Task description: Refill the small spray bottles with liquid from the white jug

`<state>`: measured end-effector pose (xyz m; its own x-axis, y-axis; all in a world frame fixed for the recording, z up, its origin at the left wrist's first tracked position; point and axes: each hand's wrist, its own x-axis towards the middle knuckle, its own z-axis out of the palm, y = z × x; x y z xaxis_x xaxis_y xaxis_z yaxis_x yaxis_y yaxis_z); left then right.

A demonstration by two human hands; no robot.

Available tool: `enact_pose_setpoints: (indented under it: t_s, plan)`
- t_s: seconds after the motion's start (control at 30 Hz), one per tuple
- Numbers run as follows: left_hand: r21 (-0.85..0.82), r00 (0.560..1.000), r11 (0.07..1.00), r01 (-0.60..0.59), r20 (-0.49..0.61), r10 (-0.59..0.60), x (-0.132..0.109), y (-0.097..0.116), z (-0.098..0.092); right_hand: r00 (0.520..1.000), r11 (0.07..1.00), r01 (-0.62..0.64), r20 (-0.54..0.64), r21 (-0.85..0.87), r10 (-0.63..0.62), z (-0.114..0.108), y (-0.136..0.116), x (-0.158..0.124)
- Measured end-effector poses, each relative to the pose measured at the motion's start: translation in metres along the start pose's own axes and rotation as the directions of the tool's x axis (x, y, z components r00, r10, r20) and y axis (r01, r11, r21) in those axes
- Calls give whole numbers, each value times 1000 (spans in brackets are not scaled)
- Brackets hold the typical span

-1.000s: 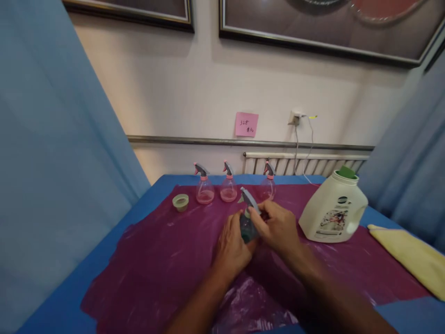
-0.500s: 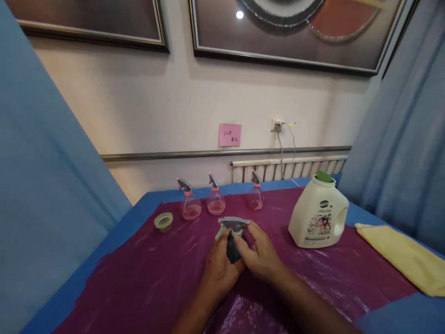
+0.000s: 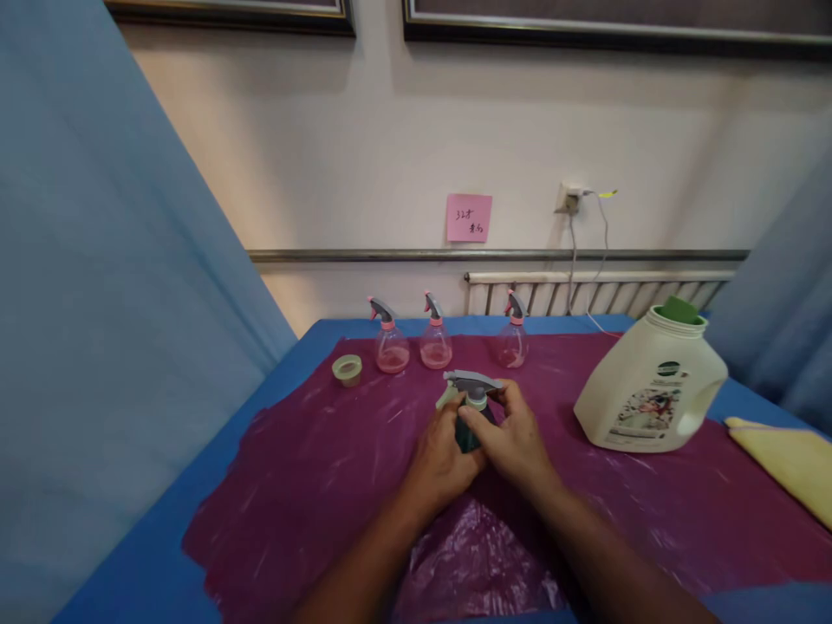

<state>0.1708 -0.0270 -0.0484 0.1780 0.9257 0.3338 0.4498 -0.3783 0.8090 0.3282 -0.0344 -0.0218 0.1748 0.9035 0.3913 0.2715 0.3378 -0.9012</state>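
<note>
Both my hands are closed around a dark green spray bottle (image 3: 466,437) with a grey spray head and pale green trigger and collar. My left hand (image 3: 440,455) wraps the bottle's body from the left. My right hand (image 3: 516,438) grips at the collar and the back of the head, thumb across the front. The fingers cover much of the bottle. Beyond it stand three clear spray bottles with pink collars and a little pink liquid: a left one (image 3: 393,354), a middle one (image 3: 436,348) and a right one (image 3: 513,347).
A pale green cup (image 3: 347,371) sits to the left. On the right stands a cream detergent jug (image 3: 650,381) with a green piece in its mouth, beside a yellow cloth (image 3: 789,464). Purple plastic sheeting (image 3: 312,485) covers the blue table. A cable (image 3: 572,260) hangs behind.
My view has tilted down and turned slightly left, so everything sits higher and further right. Both hands keep hold of the green spray bottle.
</note>
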Motion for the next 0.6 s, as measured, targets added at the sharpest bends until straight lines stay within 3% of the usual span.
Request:
enact_pose_setpoints:
  t_s: [0.07,0.2,0.37,0.47,0.6]
  plan:
    - [4,1000,1000,9,21,-9,-2,1,0,1000,1000,4,-6,-7,-4,0,4,-2]
    - [-12,997,1000,-3,81,4,-7,7,-2,992,998,45,115,48,-50,-3,11,-7]
    - [4,993,1000,15,113,-16,-12,12,-2,998,999,-53,-18,-10,53,-6,18,-12]
    - [3,990,999,35,136,-35,-13,12,-1,998,997,-47,25,-64,49,-11,14,-14]
    - [-30,993,1000,2,115,2,-14,11,2,998,999,17,63,33,-19,-12,13,-16]
